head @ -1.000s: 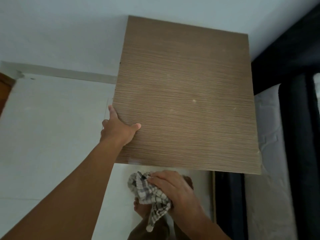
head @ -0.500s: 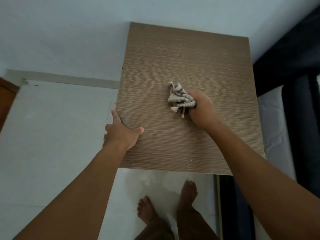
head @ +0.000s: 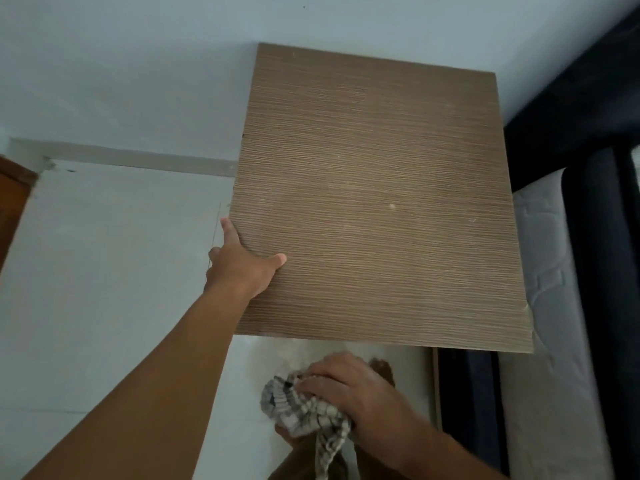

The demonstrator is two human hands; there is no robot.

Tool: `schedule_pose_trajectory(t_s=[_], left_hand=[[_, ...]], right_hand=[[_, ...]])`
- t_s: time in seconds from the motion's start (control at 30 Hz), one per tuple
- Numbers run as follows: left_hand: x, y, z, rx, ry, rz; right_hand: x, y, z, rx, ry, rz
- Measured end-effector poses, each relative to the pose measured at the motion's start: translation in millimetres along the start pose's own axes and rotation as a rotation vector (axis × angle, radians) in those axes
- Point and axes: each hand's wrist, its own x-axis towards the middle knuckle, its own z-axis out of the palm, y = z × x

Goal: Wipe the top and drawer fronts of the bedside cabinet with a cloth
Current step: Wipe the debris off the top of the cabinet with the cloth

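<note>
No writing is showing anywhere in view: no letters, labels, brand marks, numbers or signs are appearing on the bedside cabinet [head: 381, 202] or on the checked cloth [head: 298, 410].
</note>
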Motion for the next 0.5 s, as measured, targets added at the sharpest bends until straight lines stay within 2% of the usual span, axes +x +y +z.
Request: schedule_pose_trajectory(t_s=[0.13,0.2,0.27,0.33,0.4,0.5], left_hand=[[-0.5,0.5,-0.4,0.002,0.014,0.001],[-0.8,1.4,0.0,0.011,0.024,-0.004],[-1.2,1.8,1.2,0.011,0.031,-0.016],[-0.9,1.6,2.4,-0.001,0.037,-0.027],[-0.4,1.3,2.6,-0.003,0.039,-0.041],[-0.4,2.0,2.4,0.005,0.041,-0.049]], right_hand=[[-20.2,-7.8,-18.9,0.149,0.399,0.244],[-22.9,-1.6,-32.6,0.136,0.595,0.402],[-22.4,11.1,-48.6,0.075,0.72,0.577],[-20.0,28.1,-59.8,-0.006,0.765,0.745],[-13.6,43.3,-59.3,-0.062,0.739,0.871],[4.1,41.7,-39.9,-0.14,0.649,0.878]])
